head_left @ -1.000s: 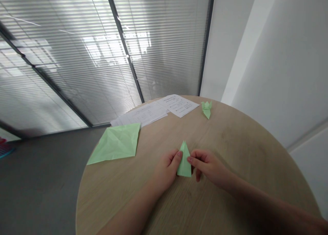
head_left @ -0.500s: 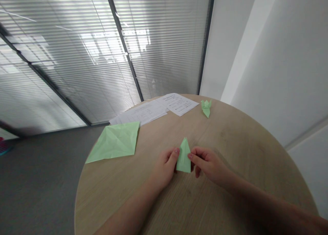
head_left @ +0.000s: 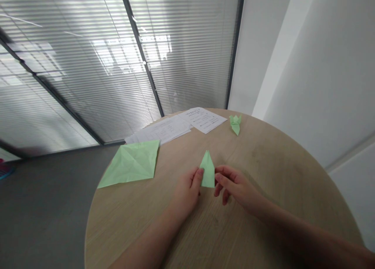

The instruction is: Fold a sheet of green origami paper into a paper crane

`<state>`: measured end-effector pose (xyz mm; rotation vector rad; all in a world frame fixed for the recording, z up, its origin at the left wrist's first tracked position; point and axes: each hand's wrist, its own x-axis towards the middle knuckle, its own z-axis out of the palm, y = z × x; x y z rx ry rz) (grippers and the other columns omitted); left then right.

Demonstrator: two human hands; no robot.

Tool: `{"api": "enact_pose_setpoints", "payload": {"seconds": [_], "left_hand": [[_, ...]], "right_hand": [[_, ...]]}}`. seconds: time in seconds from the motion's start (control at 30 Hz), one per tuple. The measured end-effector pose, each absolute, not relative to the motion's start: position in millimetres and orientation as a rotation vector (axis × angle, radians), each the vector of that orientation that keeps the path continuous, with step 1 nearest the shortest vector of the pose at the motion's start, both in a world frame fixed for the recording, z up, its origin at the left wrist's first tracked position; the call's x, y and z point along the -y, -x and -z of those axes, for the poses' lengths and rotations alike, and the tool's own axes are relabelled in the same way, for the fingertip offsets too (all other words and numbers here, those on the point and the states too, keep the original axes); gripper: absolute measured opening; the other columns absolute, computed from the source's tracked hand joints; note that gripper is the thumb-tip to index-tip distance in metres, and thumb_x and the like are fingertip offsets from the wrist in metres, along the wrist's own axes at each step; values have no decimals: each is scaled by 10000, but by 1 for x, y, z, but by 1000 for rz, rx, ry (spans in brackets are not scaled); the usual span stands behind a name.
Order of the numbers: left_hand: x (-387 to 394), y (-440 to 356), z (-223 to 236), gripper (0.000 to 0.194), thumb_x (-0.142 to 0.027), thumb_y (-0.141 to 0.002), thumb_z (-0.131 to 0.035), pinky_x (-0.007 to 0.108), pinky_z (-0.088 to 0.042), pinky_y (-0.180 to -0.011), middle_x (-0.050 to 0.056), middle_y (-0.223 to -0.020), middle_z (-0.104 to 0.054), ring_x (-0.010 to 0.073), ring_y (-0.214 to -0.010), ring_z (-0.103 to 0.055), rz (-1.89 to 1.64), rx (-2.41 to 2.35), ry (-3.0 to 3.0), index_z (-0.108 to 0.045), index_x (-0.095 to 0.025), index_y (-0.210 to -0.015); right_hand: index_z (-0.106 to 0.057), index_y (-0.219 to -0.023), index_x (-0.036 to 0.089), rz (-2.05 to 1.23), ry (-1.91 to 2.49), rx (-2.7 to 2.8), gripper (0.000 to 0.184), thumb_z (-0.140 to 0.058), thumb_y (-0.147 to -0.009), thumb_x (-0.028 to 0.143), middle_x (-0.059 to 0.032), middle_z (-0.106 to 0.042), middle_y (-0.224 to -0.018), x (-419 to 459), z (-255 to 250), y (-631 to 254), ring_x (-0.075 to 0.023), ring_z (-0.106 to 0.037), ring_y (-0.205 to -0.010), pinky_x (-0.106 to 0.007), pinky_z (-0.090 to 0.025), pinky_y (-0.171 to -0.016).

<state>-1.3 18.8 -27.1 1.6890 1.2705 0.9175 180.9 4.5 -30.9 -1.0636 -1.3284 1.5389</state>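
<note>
A small folded green paper piece (head_left: 208,170), pointed at the top, stands just above the round wooden table (head_left: 263,163). My left hand (head_left: 189,190) pinches its left edge with thumb and fingers. My right hand (head_left: 234,187) sits right beside its right edge, fingers curled, and no longer clearly grips it. Both forearms reach in from the bottom of the view.
A creased square green sheet (head_left: 131,163) lies flat at the table's left edge. White printed papers (head_left: 178,125) lie at the far side. A small finished green origami figure (head_left: 235,122) sits at the far right of them. Glass walls with blinds stand behind.
The folded green piece has moved up and away from me, lifted by my left hand. My right fingers have slipped off its right edge.
</note>
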Motion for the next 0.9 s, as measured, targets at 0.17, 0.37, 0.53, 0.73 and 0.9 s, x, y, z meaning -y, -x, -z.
{"api": "enact_pose_setpoints", "payload": {"seconds": [0.17,0.37,0.53,0.73,0.9], "left_hand": [[-19,2,24,493,-577,-972,-372,249,-358,-506,-24,-570,-496,138,-525,-485,-945,-1285,-1709,-521,-189,-705],[-16,1,24,492,-573,-973,-357,251,-419,-531,-6,-634,-527,143,-570,-528,-956,-1192,-1665,-521,-187,-717],[-19,1,25,336,-476,-954,-461,237,-480,-534,2,-724,-560,145,-648,-560,-952,-1155,-1599,-582,-174,-869],[-21,-1,24,308,-407,-921,-517,232,-503,-504,16,-762,-605,165,-697,-609,-1035,-1116,-1495,-561,-169,-1112],[-22,-1,19,436,-375,-848,-609,231,-512,-505,23,-835,-647,161,-704,-625,-1139,-1121,-1399,-474,-185,-1217]], "right_hand": [[-587,-1037,164,-1592,1063,1378,501,-698,-774,576,-37,-629,-834,-6,35,-179,-141,-646,-685,-168,-486,-411],[-603,-977,144,-1546,1065,1319,500,-697,-767,587,-65,-646,-908,-10,34,-180,-137,-634,-696,-187,-504,-434],[-625,-1050,143,-1496,1065,1316,509,-685,-782,572,-76,-651,-937,-11,36,-181,-143,-635,-731,-193,-517,-468],[-642,-1093,161,-1489,1090,1257,535,-697,-761,577,-75,-655,-959,-11,37,-181,-137,-633,-705,-203,-516,-474],[-626,-1118,169,-1526,1081,1162,570,-736,-731,573,-65,-646,-985,-14,37,-181,-122,-625,-673,-205,-507,-470]]}}
